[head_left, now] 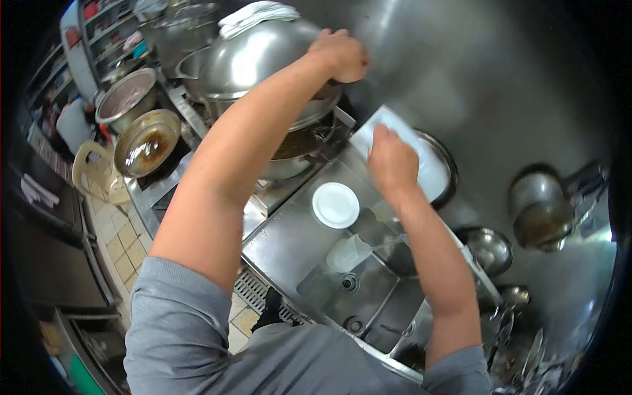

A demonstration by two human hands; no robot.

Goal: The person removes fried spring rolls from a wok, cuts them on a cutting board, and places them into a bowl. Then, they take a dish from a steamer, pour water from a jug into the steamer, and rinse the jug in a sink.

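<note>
My left hand (341, 56) reaches far forward, fingers curled at the right side of a large domed steel lid (263, 56). A folded white cloth (258, 16) lies on top of this lid. Beneath it sits a wide pan with dark brown liquid (299, 143). My right hand (394, 163) is closed in front of a white board-like piece (431, 172) over the back of the sink counter; what its fingers hold is hidden. Below that hand, a white plastic container (347, 254) stands tilted in the steel sink (322, 289), beside a stream of water. A round white lid (336, 205) lies on the counter.
At left, a pan with brown sauce (148, 146) and a deep pot (128, 99) stand near a cream plastic chair (92, 171). Steel bowls (488, 250) and hanging pans (540, 204) line the right side. Another person (74, 124) is far off at left.
</note>
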